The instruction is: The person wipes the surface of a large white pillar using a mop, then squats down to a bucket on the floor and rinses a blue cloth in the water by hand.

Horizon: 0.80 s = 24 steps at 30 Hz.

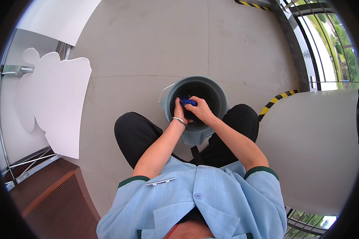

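A grey plastic bucket (224,98) with a wire handle and a pouring spout stands on the floor between my knees. Its inside is dark and seems to hold liquid. Over its opening, my right hand (199,110) grips a blue, wet-looking cloth (188,102), bunched up small. My left hand (180,111), with a metal bangle at the wrist, is held upright against the cloth's left side, palm facing it. Its lower fingers are partly hidden inside the bucket, so its hold cannot be told.
White cut-out panels (62,101) and a wire shelf (37,167) stand at the left, above a brown ribbed surface (62,197). At the right are a pale rounded surface (311,143), yellow-black edge tape (272,101) and a barred window (332,50).
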Motion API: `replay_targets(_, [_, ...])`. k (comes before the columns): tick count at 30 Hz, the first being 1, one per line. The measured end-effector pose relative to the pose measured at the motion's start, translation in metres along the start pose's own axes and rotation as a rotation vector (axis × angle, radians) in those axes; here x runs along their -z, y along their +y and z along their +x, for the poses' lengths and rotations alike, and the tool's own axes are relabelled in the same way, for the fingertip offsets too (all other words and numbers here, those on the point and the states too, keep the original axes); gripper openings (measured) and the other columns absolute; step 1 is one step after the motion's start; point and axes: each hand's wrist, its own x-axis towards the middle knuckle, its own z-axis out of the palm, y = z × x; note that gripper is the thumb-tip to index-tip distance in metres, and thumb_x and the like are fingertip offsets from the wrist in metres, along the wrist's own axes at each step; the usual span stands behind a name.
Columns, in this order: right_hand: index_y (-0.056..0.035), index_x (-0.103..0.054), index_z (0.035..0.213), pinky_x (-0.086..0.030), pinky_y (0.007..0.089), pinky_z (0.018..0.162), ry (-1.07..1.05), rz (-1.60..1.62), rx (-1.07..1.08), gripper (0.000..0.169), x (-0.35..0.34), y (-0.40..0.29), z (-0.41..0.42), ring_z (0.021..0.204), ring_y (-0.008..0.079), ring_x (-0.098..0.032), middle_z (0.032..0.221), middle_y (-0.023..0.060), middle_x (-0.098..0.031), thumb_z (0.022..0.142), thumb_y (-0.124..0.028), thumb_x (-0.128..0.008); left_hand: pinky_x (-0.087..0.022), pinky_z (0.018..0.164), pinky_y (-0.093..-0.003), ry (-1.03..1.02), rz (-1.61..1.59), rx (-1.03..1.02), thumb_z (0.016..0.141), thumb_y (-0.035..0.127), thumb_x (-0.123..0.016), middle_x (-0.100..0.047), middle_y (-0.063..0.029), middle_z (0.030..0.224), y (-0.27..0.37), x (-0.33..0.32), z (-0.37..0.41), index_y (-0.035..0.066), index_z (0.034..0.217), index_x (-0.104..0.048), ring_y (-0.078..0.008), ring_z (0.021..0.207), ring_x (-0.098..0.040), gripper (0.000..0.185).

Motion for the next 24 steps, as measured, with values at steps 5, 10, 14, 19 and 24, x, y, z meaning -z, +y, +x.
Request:
replay_targets(5, [-0.001, -0.061, 0.08, -0.044, 0.0259, 0.06, -0.051, 0.052, 0.055, 0.024, -0.016, -0.045, -0.063, 0.065, 0.0084, -0.05, 0.067, 0.0025, -0.056, 0.084, -0.023, -0.068, -0.053, 0.078, -0.0358, -0.241, -0.042, -0.123, 0.089, 0.075, -0.034, -0.065, -0.0041, 0.104, 0.008, -0.017, -0.038, 0.016, 0.119, -0.061, -0.0217, 0.089, -0.063, 0.071])
replay_targets(10, [-0.0005, -0.063, 0.074, -0.044, 0.0279, 0.059, -0.124, 0.111, 0.128, 0.025, -0.026, -0.048, -0.074, 0.06, 0.0121, -0.053, 0.062, 0.0039, -0.057, 0.085, -0.023, -0.066, -0.054, 0.08, -0.0368, -0.237, -0.037, -0.129, 0.091, 0.071, -0.039, -0.065, -0.002, 0.106, 0.008, -0.024, -0.048, 0.018, 0.119, -0.061, -0.0214, 0.091, -0.064, 0.064])
replay_targets(14, [-0.0021, -0.068, 0.077, -0.05, 0.035, 0.058, 0.033, -0.225, 0.294, 0.024, -0.029, -0.038, -0.054, 0.057, 0.0254, -0.063, 0.063, 0.0137, -0.063, 0.084, -0.025, -0.064, -0.054, 0.078, -0.0364, -0.465, -0.174, -0.106, 0.093, 0.066, -0.04, -0.066, -0.0016, 0.105, 0.006, -0.032, -0.059, 0.017, 0.12, -0.062, -0.0199, 0.089, -0.065, 0.06])
replay_targets(19, [-0.0049, -0.071, 0.078, -0.053, 0.0397, 0.06, 0.194, -0.348, 0.482, 0.021, -0.04, -0.043, -0.024, 0.063, 0.0367, -0.065, 0.066, 0.0195, -0.063, 0.082, -0.024, -0.063, -0.045, 0.097, -0.0347, -1.229, -0.309, -0.028, 0.097, 0.056, -0.042, -0.061, -0.0027, 0.119, -0.004, 0.017, 0.01, 0.02, 0.122, -0.058, -0.019, 0.108, -0.059, 0.047])
replay_targets(24, [-0.0071, -0.073, 0.088, -0.054, 0.0471, 0.071, 0.368, -0.549, 0.107, 0.038, -0.007, 0.008, 0.054, 0.077, 0.0391, -0.067, 0.08, 0.0203, -0.069, 0.083, -0.042, -0.058, -0.05, 0.093, -0.0347, -0.289, -0.19, -0.175, 0.097, 0.049, -0.048, -0.063, -0.0019, 0.118, -0.025, -0.012, 0.001, 0.014, 0.12, -0.059, -0.0171, 0.108, -0.061, 0.044])
